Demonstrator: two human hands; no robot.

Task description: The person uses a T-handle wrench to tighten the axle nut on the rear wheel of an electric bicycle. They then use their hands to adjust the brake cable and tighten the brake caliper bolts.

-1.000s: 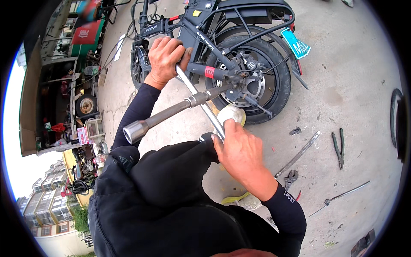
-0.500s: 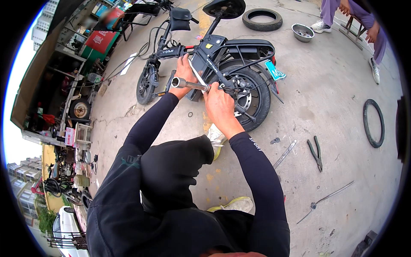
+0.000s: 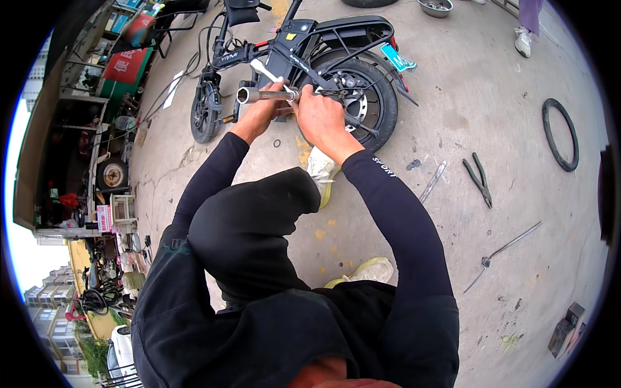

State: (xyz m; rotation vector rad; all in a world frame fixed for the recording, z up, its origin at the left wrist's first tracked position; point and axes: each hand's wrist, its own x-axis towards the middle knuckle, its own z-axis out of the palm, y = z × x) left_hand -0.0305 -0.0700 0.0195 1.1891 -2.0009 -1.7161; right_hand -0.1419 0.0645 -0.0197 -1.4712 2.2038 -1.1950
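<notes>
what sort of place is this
Probably an outdoor bike repair spot: a metal socket wrench is held beside a black bike, while pliers and a loose black tyre or tube lie on the concrete ground.

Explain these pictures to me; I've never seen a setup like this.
There's no robot: these are a person's bare hands. Each picture comes from a wide fisheye camera worn on that person's head, looking down, so straight edges curve. The left hand and right hand hold a socket wrench where a silver bar crosses it, by a black electric bike. On the concrete ground to the right lie pliers, a thin metal rod and a black ring, perhaps a tyre.
</notes>
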